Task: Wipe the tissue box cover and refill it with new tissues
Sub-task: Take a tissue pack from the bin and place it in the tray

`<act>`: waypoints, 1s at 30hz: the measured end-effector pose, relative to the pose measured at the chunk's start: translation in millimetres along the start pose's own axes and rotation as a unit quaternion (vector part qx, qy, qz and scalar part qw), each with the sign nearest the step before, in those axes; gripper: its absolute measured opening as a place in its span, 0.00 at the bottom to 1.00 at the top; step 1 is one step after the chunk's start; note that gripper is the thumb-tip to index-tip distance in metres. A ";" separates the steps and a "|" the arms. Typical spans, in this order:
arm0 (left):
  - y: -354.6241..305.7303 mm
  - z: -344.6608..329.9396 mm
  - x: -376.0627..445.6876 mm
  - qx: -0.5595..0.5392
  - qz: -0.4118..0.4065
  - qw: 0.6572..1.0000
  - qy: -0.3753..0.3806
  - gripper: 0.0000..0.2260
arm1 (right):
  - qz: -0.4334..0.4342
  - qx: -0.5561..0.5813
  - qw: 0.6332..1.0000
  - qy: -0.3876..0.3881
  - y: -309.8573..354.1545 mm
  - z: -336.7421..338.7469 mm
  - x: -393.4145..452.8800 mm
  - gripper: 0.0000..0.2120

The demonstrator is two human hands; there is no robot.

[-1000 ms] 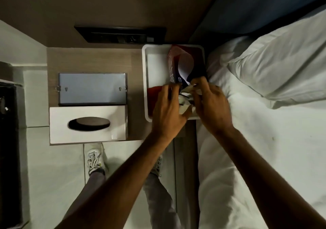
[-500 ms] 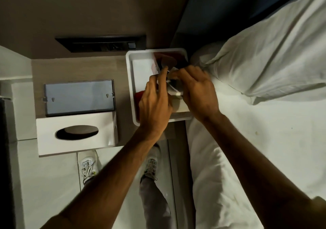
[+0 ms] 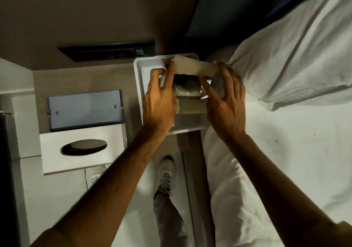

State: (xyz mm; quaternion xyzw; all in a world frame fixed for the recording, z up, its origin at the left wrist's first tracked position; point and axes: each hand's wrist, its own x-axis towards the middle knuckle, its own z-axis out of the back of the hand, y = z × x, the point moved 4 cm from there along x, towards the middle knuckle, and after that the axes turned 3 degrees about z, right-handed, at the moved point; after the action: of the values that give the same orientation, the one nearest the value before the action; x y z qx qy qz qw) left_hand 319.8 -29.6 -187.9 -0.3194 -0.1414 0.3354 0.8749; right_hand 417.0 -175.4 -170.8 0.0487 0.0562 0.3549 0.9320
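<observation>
The white tissue box cover [image 3: 57, 163] with its dark oval slot lies at the nightstand's front left. Behind it lies its grey metal base plate [image 3: 84, 108]. At the right stands a white tray [image 3: 139, 69]. Over it, my left hand [image 3: 160, 98] and my right hand [image 3: 226, 102] both grip a tissue pack [image 3: 187, 92] in clear wrapping. A pale flap of the pack [image 3: 194, 67] stretches between my fingertips. A block of tissues [image 3: 191, 105] shows below it.
A wooden nightstand top [image 3: 106, 79] carries everything. A black socket strip [image 3: 106, 51] sits on the wall behind. A bed with white sheets [image 3: 285, 151] and a pillow [image 3: 297, 52] lies close on the right. My shoe [image 3: 165, 174] stands on the floor below.
Both hands moved further back over the tray and spread apart. The pack's flap is now pulled out flat between them, and the tissue block shows. The red wrapping is hidden.
</observation>
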 end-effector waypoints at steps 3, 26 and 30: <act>8.9 2.3 3.3 -0.021 0.056 0.998 0.033 0.25 | 0.025 -0.037 0.999 -0.012 -1.7 2.8 -1.3 0.28; 5.7 1.2 7.5 -0.021 0.037 0.997 0.065 0.23 | 0.098 0.028 0.966 0.237 34.4 -36.7 25.9 0.43; 6.5 3.5 11.8 -0.022 0.039 0.997 0.058 0.23 | 0.135 0.007 0.958 0.253 31.3 -28.8 26.4 0.37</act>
State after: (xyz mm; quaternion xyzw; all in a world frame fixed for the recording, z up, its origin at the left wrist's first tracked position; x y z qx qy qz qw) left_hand 323.7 -16.3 -189.1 -0.3626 -0.0853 0.3473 0.8606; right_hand 412.0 -133.1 -197.1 -0.0287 0.2854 0.4780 0.8302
